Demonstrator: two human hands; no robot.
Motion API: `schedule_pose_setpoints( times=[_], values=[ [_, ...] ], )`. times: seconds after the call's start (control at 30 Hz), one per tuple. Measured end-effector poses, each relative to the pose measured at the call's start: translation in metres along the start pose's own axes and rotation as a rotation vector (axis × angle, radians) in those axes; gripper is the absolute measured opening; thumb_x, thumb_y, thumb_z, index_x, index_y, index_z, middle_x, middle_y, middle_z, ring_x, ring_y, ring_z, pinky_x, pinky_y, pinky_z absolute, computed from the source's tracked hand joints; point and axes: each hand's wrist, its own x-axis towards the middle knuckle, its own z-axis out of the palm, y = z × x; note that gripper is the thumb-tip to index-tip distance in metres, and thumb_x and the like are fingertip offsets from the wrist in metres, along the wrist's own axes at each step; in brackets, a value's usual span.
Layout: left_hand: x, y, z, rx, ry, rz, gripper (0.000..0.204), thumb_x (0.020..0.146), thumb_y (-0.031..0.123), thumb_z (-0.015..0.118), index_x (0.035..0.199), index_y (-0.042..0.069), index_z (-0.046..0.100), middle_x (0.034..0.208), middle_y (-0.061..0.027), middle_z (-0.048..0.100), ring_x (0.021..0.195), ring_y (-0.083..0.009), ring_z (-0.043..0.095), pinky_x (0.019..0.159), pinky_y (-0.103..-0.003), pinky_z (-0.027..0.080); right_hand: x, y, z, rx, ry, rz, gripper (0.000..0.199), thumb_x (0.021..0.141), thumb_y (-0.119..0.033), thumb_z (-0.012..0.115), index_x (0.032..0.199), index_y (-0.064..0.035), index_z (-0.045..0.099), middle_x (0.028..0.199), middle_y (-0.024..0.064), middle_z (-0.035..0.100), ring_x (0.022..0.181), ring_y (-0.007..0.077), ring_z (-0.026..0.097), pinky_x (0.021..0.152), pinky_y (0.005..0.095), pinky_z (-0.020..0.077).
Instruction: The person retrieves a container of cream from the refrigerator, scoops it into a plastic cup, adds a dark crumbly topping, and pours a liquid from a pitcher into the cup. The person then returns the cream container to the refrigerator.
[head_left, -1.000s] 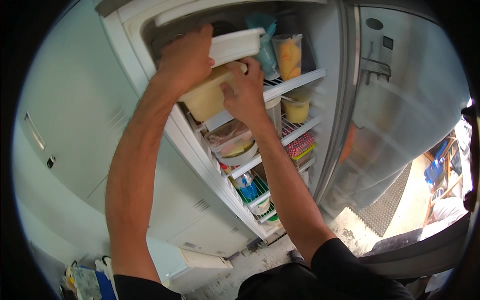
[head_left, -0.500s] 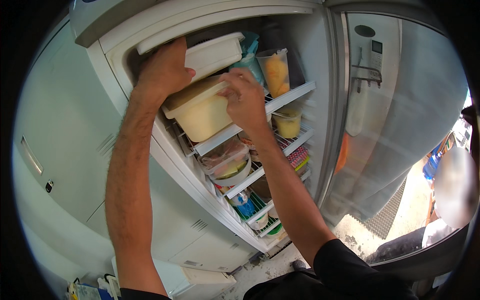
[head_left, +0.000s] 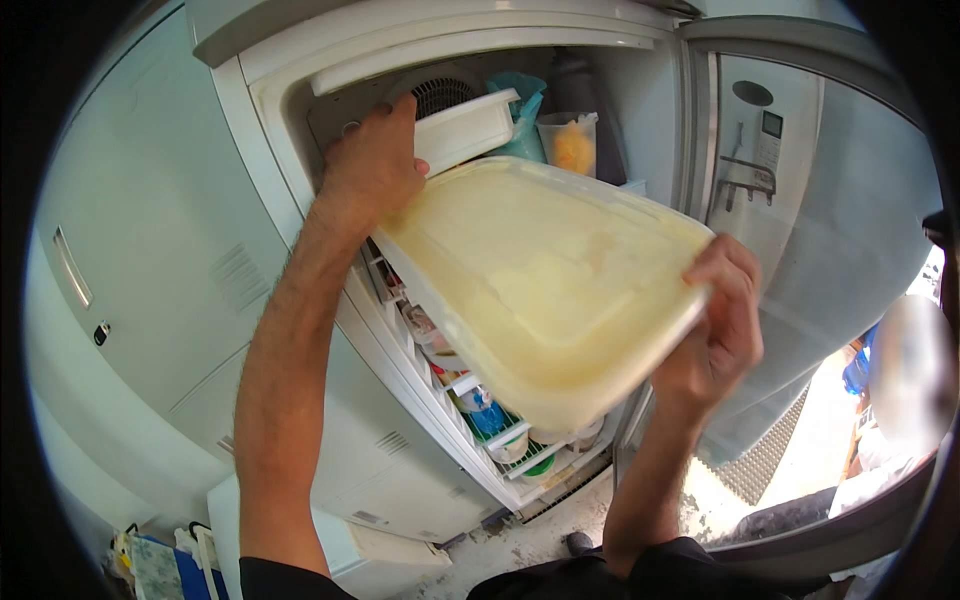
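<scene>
Yellowish tub (head_left: 550,280) hiding fridge shelves (head_left: 505,435), white container (head_left: 465,133) behind

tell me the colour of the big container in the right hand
Pale yellow; the container shows best in the head view.

This looks like a food-storage spot, in a staff room or a working kitchen; which one is unclear. A tall fridge (head_left: 480,42) stands open, with a cup of orange food (head_left: 574,150) inside and a big yellowish tub (head_left: 540,280) before it. Vented, handled metal lockers (head_left: 170,300) line the left, beside a worn, stained floor (head_left: 490,565); a remote control (head_left: 769,140) shows through the see-through door (head_left: 860,220) at right.
</scene>
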Motion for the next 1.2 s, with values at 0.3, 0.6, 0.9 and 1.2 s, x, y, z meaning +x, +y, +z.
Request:
schedule_pose_setpoints(
  times=[0.3,0.6,0.9,1.2],
  values=[
    [-0.015,-0.002,0.014,-0.036,-0.061,0.041,0.056,0.08,0.023,0.079,0.123,0.0,0.052,0.112,-0.0243,0.068,0.106,-0.0434,0.066,0.091,-0.052,0.053,-0.048,-0.129,-0.074,-0.055,0.18,0.139,0.016,0.091,-0.014,0.069,0.083,-0.0069,0.057,0.1,0.0116,0.053,0.099,0.0249,0.059,0.087,0.0357,0.0482],
    [-0.053,0.002,0.051,-0.068,-0.083,0.054,0.056,0.08,0.033,0.08,0.122,0.003,0.059,0.114,-0.0248,0.067,0.107,-0.0405,0.066,0.091,-0.052,0.053,-0.1,-0.222,-0.169,0.128,0.006,0.355,0.017,0.086,-0.01,0.077,0.08,-0.0057,0.061,0.094,0.0088,0.052,0.087,0.0194,0.06,0.078,0.0307,0.0507],
    [-0.153,0.148,-0.034,-0.529,0.687,0.99,0.043,0.078,-0.003,0.069,0.118,0.009,0.058,0.124,-0.0137,0.053,0.117,-0.0336,0.05,0.095,-0.049,0.044,-0.099,-0.22,-0.271,0.316,-0.025,0.288,0.023,0.083,-0.014,0.082,0.088,-0.0038,0.062,0.102,0.0101,0.053,0.087,0.0188,0.058,0.082,0.0319,0.051],
    [-0.177,0.294,-0.104,-0.44,0.773,1.314,0.015,0.089,0.028,0.065,0.09,0.014,0.07,0.098,0.0018,0.065,0.119,-0.0169,0.055,0.118,-0.051,0.02,-0.071,-0.229,-0.31,0.094,0.176,0.048,0.021,0.088,-0.017,0.074,0.096,-0.004,0.06,0.104,0.0096,0.051,0.092,0.0197,0.056,0.085,0.0336,0.0497]
  ],
)
